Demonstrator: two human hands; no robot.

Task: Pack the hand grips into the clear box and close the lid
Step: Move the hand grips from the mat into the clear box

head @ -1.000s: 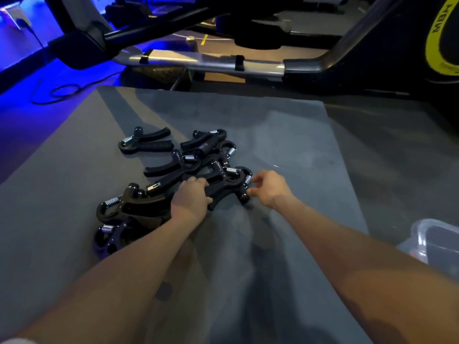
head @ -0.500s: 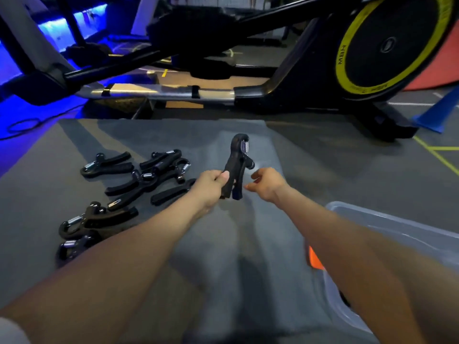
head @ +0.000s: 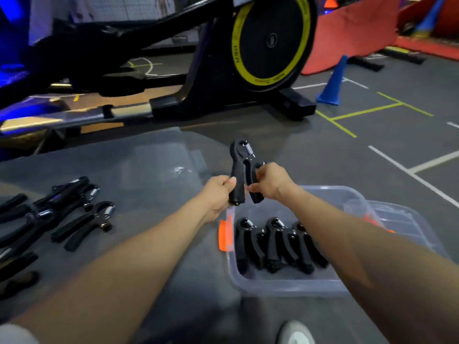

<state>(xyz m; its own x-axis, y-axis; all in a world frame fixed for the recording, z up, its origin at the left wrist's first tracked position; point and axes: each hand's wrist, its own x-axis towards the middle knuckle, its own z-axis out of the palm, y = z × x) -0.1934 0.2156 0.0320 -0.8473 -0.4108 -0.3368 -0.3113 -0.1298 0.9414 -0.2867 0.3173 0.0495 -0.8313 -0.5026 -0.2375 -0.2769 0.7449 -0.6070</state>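
Head view: at the far left a cluster of loose hand grips (head: 57, 214) lies flat on the grey mat (head: 149, 175), handles splayed mostly toward the lower left, spring ends up and to the right, some running off the left edge of the picture. Between that cluster and the box there is a bare strip of mat, crossed by the left forearm. The left hand (head: 218, 192) is curled round one handle of the held hand grip (head: 242, 172), which stands upright in the air above the box's far left corner, its long axis near vertical, spring end up and handle tips pointing down. The right hand (head: 269, 182) pinches the other handle from the right side. Just below them sits the clear box (head: 285, 284), open, an orange latch (head: 224, 234) on its left wall. Inside, packed hand grips (head: 275, 244) lie side by side, spring ends toward the far wall, handles toward the near wall; the box floor to their right is hidden by the right forearm. The clear lid (head: 407, 219) lies just beyond the box's right edge. Further back stand an exercise machine (head: 248, 58) and a blue cone (head: 331, 83).
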